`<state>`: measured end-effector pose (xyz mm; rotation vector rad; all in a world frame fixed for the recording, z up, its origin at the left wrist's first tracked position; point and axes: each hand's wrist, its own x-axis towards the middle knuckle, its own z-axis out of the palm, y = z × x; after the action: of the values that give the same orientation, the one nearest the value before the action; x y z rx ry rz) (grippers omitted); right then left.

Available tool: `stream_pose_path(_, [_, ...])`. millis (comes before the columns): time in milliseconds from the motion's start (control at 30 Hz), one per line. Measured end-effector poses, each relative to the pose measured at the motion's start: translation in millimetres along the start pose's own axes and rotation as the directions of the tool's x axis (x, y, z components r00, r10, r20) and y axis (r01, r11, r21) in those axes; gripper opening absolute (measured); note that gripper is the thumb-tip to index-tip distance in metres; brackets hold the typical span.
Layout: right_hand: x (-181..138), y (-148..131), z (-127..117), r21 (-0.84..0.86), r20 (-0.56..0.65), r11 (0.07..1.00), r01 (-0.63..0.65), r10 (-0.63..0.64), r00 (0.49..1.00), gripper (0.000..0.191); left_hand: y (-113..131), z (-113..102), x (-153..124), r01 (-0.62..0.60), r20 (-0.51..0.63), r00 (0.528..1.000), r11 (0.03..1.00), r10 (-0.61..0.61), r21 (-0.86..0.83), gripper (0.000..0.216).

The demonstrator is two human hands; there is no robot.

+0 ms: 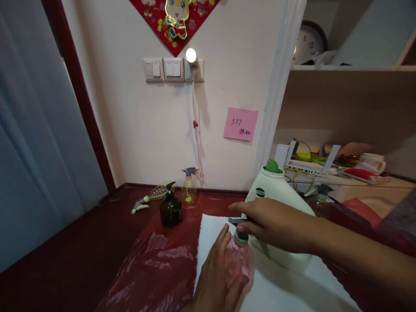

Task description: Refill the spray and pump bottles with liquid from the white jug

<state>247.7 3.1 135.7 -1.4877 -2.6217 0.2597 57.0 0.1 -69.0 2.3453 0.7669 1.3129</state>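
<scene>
A Pink Transparent Spray Bottle Held from Two Sides

The left hand was wrapped around the round body of the bottle, with the long fingers along its left side and the thumb across its near right side. The right hand came from above and held the dark spray head at the top, just over the pale green collar. Its thumb lay against the head and its index finger was stretched out to the left; how the other fingers were placed, I could not tell, because the hand covered them.

The bottle was upright, slightly tilted, over a white rectangular sheet. Its base was hidden, so I could not tell if it touched the sheet. Just behind the right hand stood a large pale green plastic jug with a green piece in its mouth.

Farther left, on a dark red shiny plastic cover, there stood a dark brown pump bottle and, near it, a yellowish clear spray bottle. Beside them lay a clear textured bottle on its side. On the wall above was a pink square note with handwriting.
</scene>
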Motion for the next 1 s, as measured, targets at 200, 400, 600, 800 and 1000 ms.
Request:
stream_pose_path(200, [-4, -5, -9, 0.018, -0.011, 1.0, -0.01, 0.01, 1.0, 0.016, 1, 2, -4, 0.072, 0.002, 0.997, 0.996, -0.072, -0.051, 0.09])
stream_pose_path(400, [-6, -4, -11, 0.034, -0.029, 0.999, -0.005, 0.006, 1.0, 0.025, -1, 0, -1, -0.041, -0.008, 0.999, 0.999, 0.04, -0.02, 0.08])
stream_pose_path(600, [-13, 11, -16, -0.067, -0.063, 0.973, 0.222, -0.226, 0.972, 0.054, -4, 0, 0, -0.17, 0.007, 0.985, 0.979, 0.17, 0.111, 0.074])
stream_pose_path(800, [-15, 12, -15, 0.056, 0.067, 0.945, 0.323, -0.326, 0.943, 0.061, -1, 0, 4, -0.158, 0.028, 0.987, 0.979, 0.156, 0.132, 0.077])
stream_pose_path(1000, [-3, 4, -11, 0.066, 0.067, 0.986, 0.15, -0.154, 0.986, 0.011, 2, -1, 6, -0.147, 0.03, 0.989, 0.983, 0.145, 0.108, 0.076])
